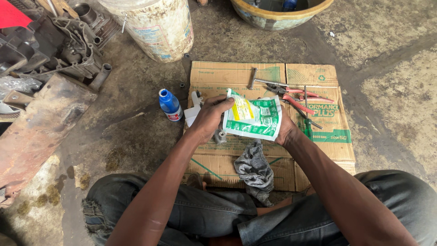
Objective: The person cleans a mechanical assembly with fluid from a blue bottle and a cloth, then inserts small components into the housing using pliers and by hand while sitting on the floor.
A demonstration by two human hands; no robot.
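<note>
A green and white plastic packet point(253, 118) with a yellow patch is held up between both hands over a flattened cardboard sheet point(318, 150). My left hand point(210, 116) grips its left edge, thumb on the front. My right hand point(287, 130) holds the right edge, mostly hidden behind the packet. A small grey metal part point(220, 135) shows just under my left hand; whether the hand holds it I cannot tell. A grey rag point(254, 169) lies on the cardboard below the packet.
Red-handled pliers point(298, 98), a metal rod tool point(251, 78) and a green screwdriver point(308, 126) lie on the cardboard. A blue bottle point(170, 105) and white part point(193, 111) stand left. A white bucket point(152, 27), engine parts point(68, 45), a rusty plate point(41, 127) and a basin point(277, 13) surround.
</note>
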